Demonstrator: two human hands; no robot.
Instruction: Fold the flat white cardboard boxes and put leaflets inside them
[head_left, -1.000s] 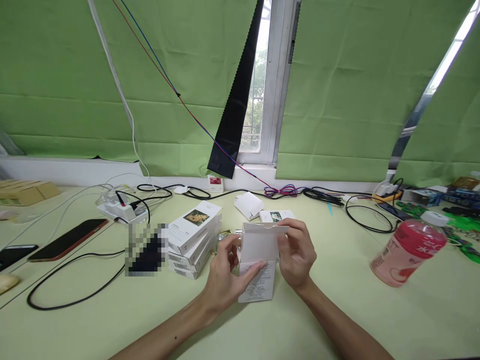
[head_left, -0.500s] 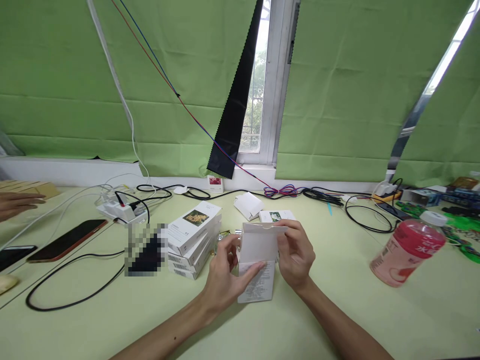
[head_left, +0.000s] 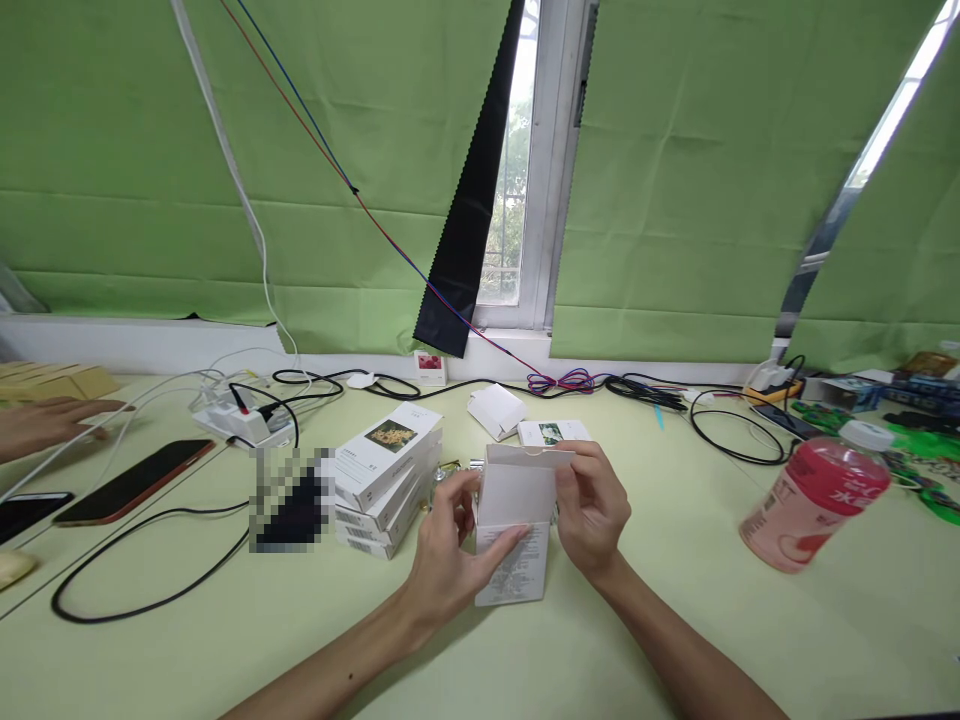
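Between my hands is a small white cardboard box (head_left: pixel 517 565) with its top flap raised and printed text on the side facing me. My left hand (head_left: pixel 454 560) grips its left side, thumb laid across the front. At the upper right, my right hand (head_left: pixel 592 505) pinches the flap's edge between thumb and fingers. To the left stands a stack of white boxes (head_left: pixel 386 480), the top one bearing a yellow flower picture. Behind the held box lie another white box (head_left: pixel 553 432) with a flower picture and a plain white piece (head_left: pixel 496 410). Small shiny items behind my left hand are partly hidden.
A pink drink bottle (head_left: pixel 817 500) stands at the right. Phones (head_left: pixel 139 480), a looped black cable and a power strip (head_left: pixel 247 425) lie left. Another person's hand (head_left: pixel 60 425) is at the far left by yellowish boxes (head_left: pixel 56 380). Cables run along the back wall.
My hands and the box are almost unmoved. The other person's hand at the far left has reached further right.
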